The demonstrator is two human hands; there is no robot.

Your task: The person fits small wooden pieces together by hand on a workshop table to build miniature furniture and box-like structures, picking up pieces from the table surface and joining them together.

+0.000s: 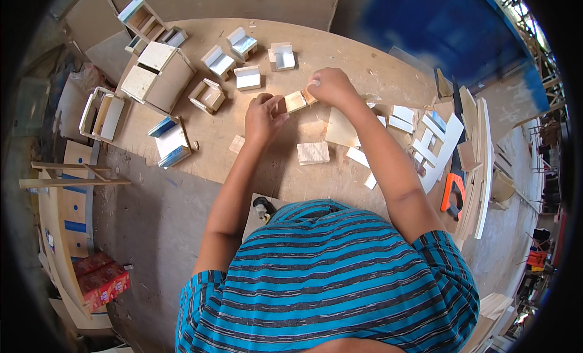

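Above the middle of the table, my left hand (265, 117) is closed on one end of a small pale wooden block (295, 102). My right hand (334, 87) is closed at the block's other end, pinching a smaller brownish wood piece (310, 96) that meets it; whether the two are joined I cannot tell. Nearer me lies another rectangular wooden block (313, 153). A small wood piece (237, 144) rests beside my left forearm. Beyond my left hand stand a small white-and-wood toy chair (248, 78) and a toy armchair (207, 96).
Several more miniature chairs (242, 43) and a toy cabinet (159, 73) occupy the table's left and far side. White wooden strips (425, 140) and a flat board (344, 128) lie to the right. An orange-handled saw (452, 194) sits at the right edge. A red box (102, 280) is at lower left.
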